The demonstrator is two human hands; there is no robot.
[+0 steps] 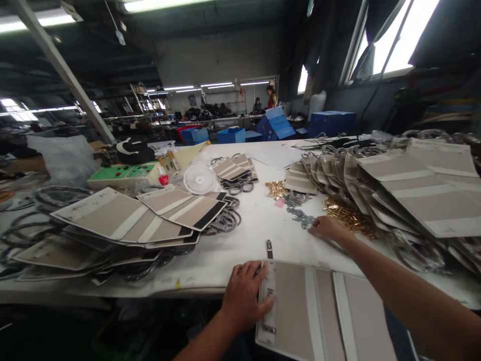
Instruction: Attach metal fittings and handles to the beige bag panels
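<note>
My left hand (246,293) grips the left edge of a beige panel (291,301) with white strips, its thumb lying on top beside small metal fittings (269,328). The panel's near part runs out of view at the bottom. My right hand (328,228) reaches to the table at the edge of a scatter of small grey metal pieces (300,216), fingertips pressed together; whatever is between them is too small to make out. Just right of that hand lies a heap of gold-coloured metal parts (347,215). A small metal tool or clip (269,248) rests above the panel.
Stacks of similar beige panels with wrapped grey handles stand left (108,215) and right (424,185). Farther back are a smaller stack (231,168), a white round fan (199,179), a red-capped bottle (163,178) and a green-topped box (124,171). Blue bins (276,125) and people appear beyond the table.
</note>
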